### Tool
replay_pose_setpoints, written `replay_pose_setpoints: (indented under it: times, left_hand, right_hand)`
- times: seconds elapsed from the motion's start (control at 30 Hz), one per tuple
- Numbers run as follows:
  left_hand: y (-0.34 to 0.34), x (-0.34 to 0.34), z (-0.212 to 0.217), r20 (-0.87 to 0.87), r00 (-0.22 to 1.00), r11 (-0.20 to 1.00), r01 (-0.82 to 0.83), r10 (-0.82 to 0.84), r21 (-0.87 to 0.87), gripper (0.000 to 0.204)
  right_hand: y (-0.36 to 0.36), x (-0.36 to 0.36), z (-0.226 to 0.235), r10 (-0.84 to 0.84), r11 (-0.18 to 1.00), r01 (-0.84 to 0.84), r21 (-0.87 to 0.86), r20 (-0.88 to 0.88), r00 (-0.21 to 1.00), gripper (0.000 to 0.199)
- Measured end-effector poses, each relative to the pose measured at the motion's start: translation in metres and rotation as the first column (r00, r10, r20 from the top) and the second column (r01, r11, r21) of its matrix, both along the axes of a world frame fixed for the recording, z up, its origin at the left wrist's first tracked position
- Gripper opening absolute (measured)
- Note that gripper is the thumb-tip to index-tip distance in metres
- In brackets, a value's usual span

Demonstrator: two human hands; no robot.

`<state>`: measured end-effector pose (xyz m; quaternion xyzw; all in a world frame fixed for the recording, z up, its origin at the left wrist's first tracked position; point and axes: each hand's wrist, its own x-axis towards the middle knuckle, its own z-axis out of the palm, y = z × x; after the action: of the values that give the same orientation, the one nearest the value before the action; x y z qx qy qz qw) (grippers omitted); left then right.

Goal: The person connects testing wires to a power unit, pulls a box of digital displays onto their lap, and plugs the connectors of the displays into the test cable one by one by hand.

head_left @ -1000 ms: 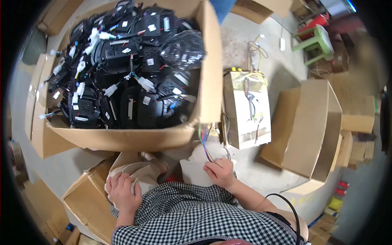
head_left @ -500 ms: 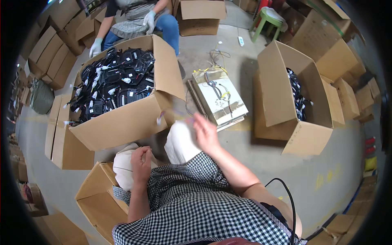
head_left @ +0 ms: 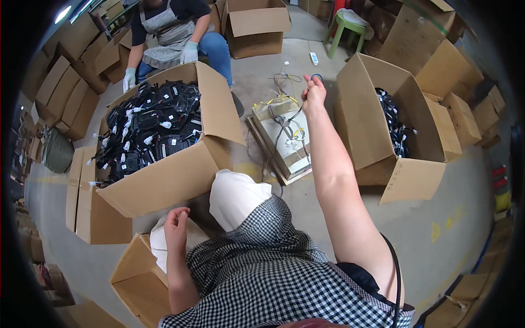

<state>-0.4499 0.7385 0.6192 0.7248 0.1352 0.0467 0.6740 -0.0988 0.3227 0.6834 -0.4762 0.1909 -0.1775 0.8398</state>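
Observation:
My right hand [head_left: 313, 94] is raised and stretched forward, pinching a thin dark wire [head_left: 294, 113] that runs down to a bundle of cables on a stack of flat boards [head_left: 284, 143] on the floor. My left hand [head_left: 176, 223] rests low by my knee with fingers curled, holding nothing I can see, just in front of a big open cardboard box [head_left: 180, 169] full of black cable assemblies [head_left: 150, 128] with white connectors.
A second open box [head_left: 415, 158] with black cables stands at the right. Another person [head_left: 175, 38] in an apron and gloves sits beyond the big box. Stacked cartons line the left and far sides, with a green stool [head_left: 347, 24] behind.
My right hand rose from my lap and reached forward, drawing the wire up over the board stack. The view lifted from the big box to the whole floor.

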Motion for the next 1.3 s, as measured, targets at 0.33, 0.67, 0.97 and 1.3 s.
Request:
replay_pose_setpoints:
  times: [0.33, 0.67, 0.97, 1.3]
  left_hand:
    - [0.041, -0.015, -0.010, -0.065, 0.998, 0.999, -0.022, 0.019, -0.046, 0.016]
    - [0.023, -0.003, -0.002, -0.085, 0.995, 0.994, -0.055, 0.047, -0.098, 0.014]
    - [0.011, 0.002, 0.006, -0.105, 0.994, 0.998, -0.015, 0.008, -0.061, 0.013]
    - [-0.004, 0.004, 0.013, -0.144, 0.989, 0.998, 0.024, -0.032, -0.056, 0.014]
  right_hand:
    - [-0.003, 0.032, -0.002, 0.040, 0.997, -0.043, -0.061, -0.058, 0.997, 0.040]
    - [-0.013, 0.037, 0.003, 0.020, 0.998, -0.024, -0.055, -0.077, 0.997, 0.038]
    - [-0.020, 0.035, -0.001, 0.047, 0.996, -0.052, -0.070, -0.070, 0.996, 0.039]
    - [0.003, 0.009, 0.000, 0.229, 0.973, -0.229, -0.018, 0.048, 0.972, 0.041]
